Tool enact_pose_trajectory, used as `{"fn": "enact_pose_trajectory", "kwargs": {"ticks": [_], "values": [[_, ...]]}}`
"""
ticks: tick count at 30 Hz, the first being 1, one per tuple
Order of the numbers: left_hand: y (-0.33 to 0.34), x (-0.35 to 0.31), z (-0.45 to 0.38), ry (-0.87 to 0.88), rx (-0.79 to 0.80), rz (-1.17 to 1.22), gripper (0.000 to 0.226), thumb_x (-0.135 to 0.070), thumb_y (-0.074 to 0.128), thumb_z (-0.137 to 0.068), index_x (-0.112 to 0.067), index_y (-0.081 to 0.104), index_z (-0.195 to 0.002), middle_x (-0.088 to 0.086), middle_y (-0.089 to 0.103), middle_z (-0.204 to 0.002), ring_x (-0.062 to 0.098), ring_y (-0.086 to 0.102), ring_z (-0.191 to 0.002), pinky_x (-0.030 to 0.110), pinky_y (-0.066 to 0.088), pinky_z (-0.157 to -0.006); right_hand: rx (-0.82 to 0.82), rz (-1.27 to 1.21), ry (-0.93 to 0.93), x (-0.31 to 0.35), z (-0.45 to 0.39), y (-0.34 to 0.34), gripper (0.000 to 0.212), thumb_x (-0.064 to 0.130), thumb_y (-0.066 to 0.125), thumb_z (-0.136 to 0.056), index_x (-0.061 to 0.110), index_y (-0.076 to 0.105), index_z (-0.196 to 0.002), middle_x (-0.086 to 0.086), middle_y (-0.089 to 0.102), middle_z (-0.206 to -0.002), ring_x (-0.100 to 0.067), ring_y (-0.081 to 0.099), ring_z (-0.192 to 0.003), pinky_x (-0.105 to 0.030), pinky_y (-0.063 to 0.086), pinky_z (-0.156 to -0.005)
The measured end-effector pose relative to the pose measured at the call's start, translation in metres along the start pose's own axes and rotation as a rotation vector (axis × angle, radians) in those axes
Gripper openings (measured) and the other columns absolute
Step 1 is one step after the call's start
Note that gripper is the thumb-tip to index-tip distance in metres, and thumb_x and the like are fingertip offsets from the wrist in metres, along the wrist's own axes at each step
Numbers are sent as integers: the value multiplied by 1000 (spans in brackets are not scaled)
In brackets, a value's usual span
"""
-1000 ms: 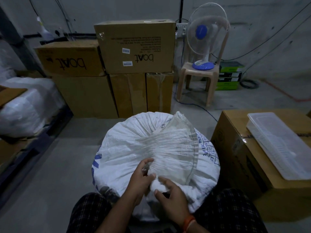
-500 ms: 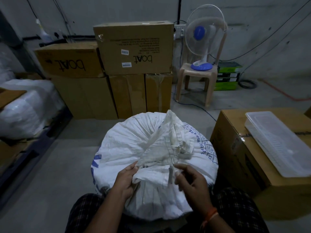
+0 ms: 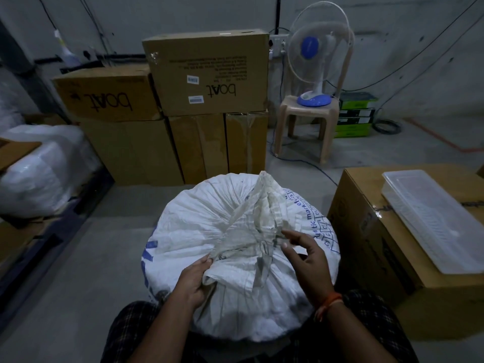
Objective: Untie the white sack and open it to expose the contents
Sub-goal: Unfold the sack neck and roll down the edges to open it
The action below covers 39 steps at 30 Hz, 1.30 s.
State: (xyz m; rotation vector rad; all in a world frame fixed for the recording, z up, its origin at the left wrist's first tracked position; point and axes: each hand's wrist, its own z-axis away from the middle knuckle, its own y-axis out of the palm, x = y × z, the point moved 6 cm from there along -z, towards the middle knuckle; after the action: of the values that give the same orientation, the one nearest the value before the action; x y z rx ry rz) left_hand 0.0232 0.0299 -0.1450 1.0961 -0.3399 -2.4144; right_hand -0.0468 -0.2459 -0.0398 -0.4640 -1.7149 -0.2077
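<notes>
A full white woven sack [image 3: 199, 226] with blue print stands between my knees. Its gathered mouth [image 3: 259, 213] is loosened and rises as a crumpled flap toward the far side. My left hand [image 3: 195, 280] grips the near left edge of the mouth fabric. My right hand [image 3: 305, 260] is at the right of the mouth, thumb and fingers pinching a fold or strip of the fabric. A thin strip [image 3: 259, 273] hangs down the near side of the sack. No contents show.
A cardboard box [image 3: 372, 247] with a clear plastic tray [image 3: 432, 218] on top stands close at the right. Stacked "boat" cartons [image 3: 207, 74] stand behind the sack. A fan [image 3: 314, 48] sits on a plastic stool [image 3: 306, 127]. White bundles [image 3: 39, 163] lie at the left.
The flat spread flap of the sack mouth has been gathered into a raised crumpled peak. My hands have moved apart, left to the near left edge, right up to the right side.
</notes>
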Motion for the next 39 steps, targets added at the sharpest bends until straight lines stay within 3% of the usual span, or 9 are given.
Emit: {"fn": "enact_pose_trajectory", "kwargs": {"ticks": [2, 7, 14, 21, 24, 30, 33, 36, 39], "values": [[-3, 0, -3, -1, -15, -17, 38, 2, 52, -104, 9, 57, -142, 30, 63, -139, 39, 65, -112, 49, 53, -100, 35, 1, -47, 7, -8, 7, 29, 11, 74, -90, 30, 75, -112, 5, 66, -118, -5, 64, -110, -31, 60, -80], [-4, 0, -1, -13, -15, -33, 38, 1, 54, -103, 8, 58, -141, 29, 66, -137, 43, 62, -130, 47, 62, -89, 182, 76, -86, 25, -41, 22, 27, 22, 71, -93, 34, 73, -118, 3, 57, -128, -5, 57, -119, -22, 58, -88], [4, -2, 8, 17, 62, -44, 24, 4, 49, -105, 4, 66, -123, 15, 82, -85, 33, 75, -85, 35, 67, -60, 229, 195, -8, 17, -68, 34, 26, 10, 74, -88, 21, 78, -111, 6, 77, -106, -5, 70, -78, -25, 60, -78], [8, -8, 13, 152, 130, -317, 26, 1, 58, -103, 4, 69, -126, 21, 80, -105, 24, 78, -80, 30, 65, -66, 211, -26, 2, 15, -59, 43, 3, 2, 73, -82, 2, 74, -80, -18, 72, -75, -15, 64, -75, -36, 55, -76], [14, -22, 30, 233, 138, -450, 23, -4, 62, -102, -2, 73, -122, 10, 80, -95, 13, 75, -71, 22, 58, -57, 271, -74, -19, 32, -57, 58, 16, -8, 69, -85, 4, 78, -88, 0, 79, -83, -12, 72, -77, -26, 60, -75], [14, -77, 71, 609, -74, -506, 18, -29, 64, -103, -31, 69, -120, -6, 73, -118, 18, 67, -120, 41, 52, -103, 291, 47, -39, 40, -61, 94, 20, 7, 73, -88, 16, 79, -104, -2, 80, -90, -12, 74, -82, -30, 62, -82], [19, -95, 106, 777, -73, -502, 26, -36, 63, -102, -34, 64, -128, -7, 70, -124, 13, 66, -120, 39, 54, -104, 328, 78, -22, 44, -57, 113, 23, 7, 71, -89, 11, 77, -111, 7, 75, -78, -1, 67, -68, -19, 56, -71], [30, -106, 136, 876, -8, -552, 36, -31, 65, -103, -34, 57, -138, -5, 65, -133, 7, 62, -124, 16, 50, -96, 356, 158, -42, 44, -54, 130, 26, 14, 73, -86, 14, 78, -112, 20, 69, -66, 6, 63, -62, -19, 52, -69], [38, -111, 145, 920, 71, -672, 49, -46, 68, -93, -46, 53, -140, -10, 56, -145, 7, 57, -131, 24, 49, -101, 375, 211, -52, 48, -49, 143, 25, 16, 74, -87, 17, 78, -111, 15, 73, -74, 2, 67, -66, -22, 58, -72]]}}
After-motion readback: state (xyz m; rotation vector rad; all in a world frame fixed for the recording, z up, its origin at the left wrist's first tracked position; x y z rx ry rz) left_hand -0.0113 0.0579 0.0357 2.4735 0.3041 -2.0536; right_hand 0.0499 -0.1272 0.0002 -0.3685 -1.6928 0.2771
